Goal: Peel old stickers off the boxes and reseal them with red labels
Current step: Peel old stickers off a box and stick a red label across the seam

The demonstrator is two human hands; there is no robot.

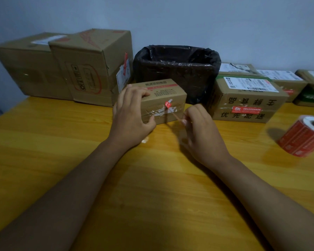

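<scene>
A small cardboard box [169, 94] stands on the wooden table [62, 142] in front of me. My left hand [132, 115] grips its left end, fingers over the top and thumb against the front face. Torn white sticker residue and a curled red sticker scrap [168, 105] cling to that face. My right hand [201, 129] pinches a thin strip [176, 116] that stretches from the sticker toward my fingers. A roll of red labels [304, 136] lies on the table at the right.
A bin lined with a black bag [178, 69] stands behind the small box. Two large cardboard boxes [71, 69] sit at the back left. A box with a red label [246, 100] and several more parcels [283, 80] line the back right.
</scene>
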